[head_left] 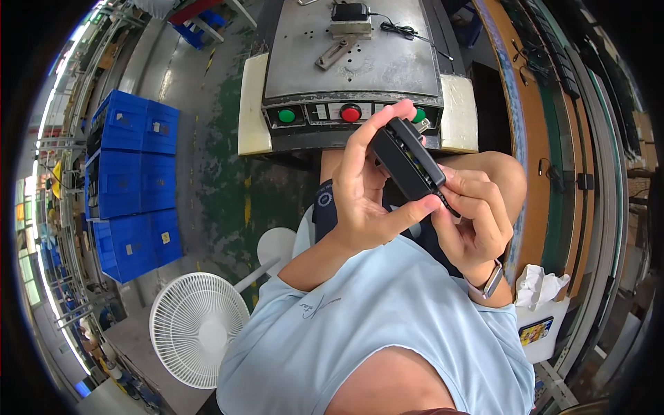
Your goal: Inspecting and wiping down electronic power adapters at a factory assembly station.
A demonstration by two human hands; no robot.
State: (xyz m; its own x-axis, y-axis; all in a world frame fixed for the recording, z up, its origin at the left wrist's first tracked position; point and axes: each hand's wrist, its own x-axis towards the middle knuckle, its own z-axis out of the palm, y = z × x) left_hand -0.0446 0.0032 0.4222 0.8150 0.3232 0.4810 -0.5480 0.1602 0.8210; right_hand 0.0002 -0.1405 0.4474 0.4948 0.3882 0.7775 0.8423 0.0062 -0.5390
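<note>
1. The left hand is closed around a small black rectangular device, thumb under its lower long edge and fingers over its upper end.
2. The right hand pinches the lower right corner of the device, where a thin black cord leaves the casing; the fingertips touch the left thumb.
3. The device is held tilted in the air above the person's lap, just in front of the near edge of a grey metal press table, not touching it.
4. The table's front panel carries a green button, a red button and a second green button partly hidden behind the device.
5. On the table top lie a black adapter block with a cord and a flat metal bar, both well apart from the hands.
6. To the left, bare floor separates the table from stacked blue crates; a white fan stands near the left elbow.
7. To the right, a long brown bench runs close beside the right forearm, leaving little room; a white bin with crumpled paper sits under it.
</note>
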